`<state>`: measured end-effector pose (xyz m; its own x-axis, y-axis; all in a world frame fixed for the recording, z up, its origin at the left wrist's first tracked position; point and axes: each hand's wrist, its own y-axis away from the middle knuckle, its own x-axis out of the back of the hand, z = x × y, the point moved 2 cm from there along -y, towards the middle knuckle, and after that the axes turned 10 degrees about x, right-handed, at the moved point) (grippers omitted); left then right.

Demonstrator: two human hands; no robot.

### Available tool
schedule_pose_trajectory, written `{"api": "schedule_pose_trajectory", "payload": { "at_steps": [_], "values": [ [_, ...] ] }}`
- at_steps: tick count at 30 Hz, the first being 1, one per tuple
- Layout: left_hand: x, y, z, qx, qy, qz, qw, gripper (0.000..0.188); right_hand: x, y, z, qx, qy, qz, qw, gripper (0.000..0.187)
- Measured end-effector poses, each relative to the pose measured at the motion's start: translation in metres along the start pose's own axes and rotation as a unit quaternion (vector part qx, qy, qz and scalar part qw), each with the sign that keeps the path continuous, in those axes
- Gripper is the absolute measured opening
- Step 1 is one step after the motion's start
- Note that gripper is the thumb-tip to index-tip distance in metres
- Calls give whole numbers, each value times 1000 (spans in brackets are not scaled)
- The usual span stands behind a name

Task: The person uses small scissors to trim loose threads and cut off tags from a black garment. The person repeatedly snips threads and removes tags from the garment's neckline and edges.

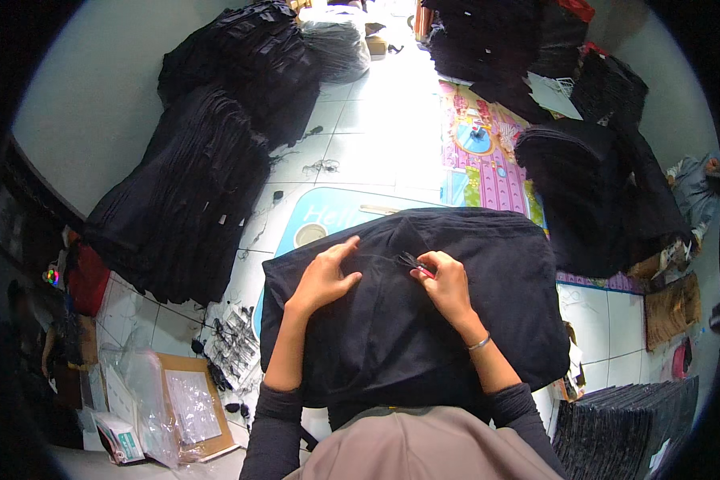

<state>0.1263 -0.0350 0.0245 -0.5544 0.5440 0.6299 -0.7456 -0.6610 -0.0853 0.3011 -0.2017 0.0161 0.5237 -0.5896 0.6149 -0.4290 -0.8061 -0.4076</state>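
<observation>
A dark black garment (pixel 456 352) lies spread over a small light-blue table (pixel 296 212) before me. My left hand (pixel 324 276) rests on its left part, thumb and fingers apart, with nothing in the grasp. Right of it, my right hand (pixel 446 290) is closed around a small pair of thread snips (pixel 426 272) with a pinkish-red part. Their dark tips point up and left, close over a fold near the garment's upper middle. Whether the blades touch a thread, I cannot make out.
Tall heaps of black garments stand at the left (pixel 184 184) and right (pixel 576 184). A patterned play mat (pixel 496 144) covers tiles at the back right. Thread scraps (pixel 236 344) litter the floor at left, near cardboard (pixel 204 436). A dark folded stack (pixel 624 432) sits at lower right.
</observation>
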Motion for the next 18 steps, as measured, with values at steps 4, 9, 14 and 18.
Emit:
{"api": "schedule_pose_trajectory", "payload": {
  "at_steps": [4,9,14,18],
  "values": [
    [7,-1,-7,-27,14,33,999,12,13,15,-9,142,-22,-17,990,18],
    [14,33,-26,42,-95,109,989,8,-2,36,-13,100,-59,-85,990,12],
    [-9,53,11,-23,-7,164,986,26,-15,30,-10,-29,-101,-56,993,25],
    [-38,54,36,-62,-91,162,981,36,-17,30,-17,-34,-57,-45,997,37]
  ]
}}
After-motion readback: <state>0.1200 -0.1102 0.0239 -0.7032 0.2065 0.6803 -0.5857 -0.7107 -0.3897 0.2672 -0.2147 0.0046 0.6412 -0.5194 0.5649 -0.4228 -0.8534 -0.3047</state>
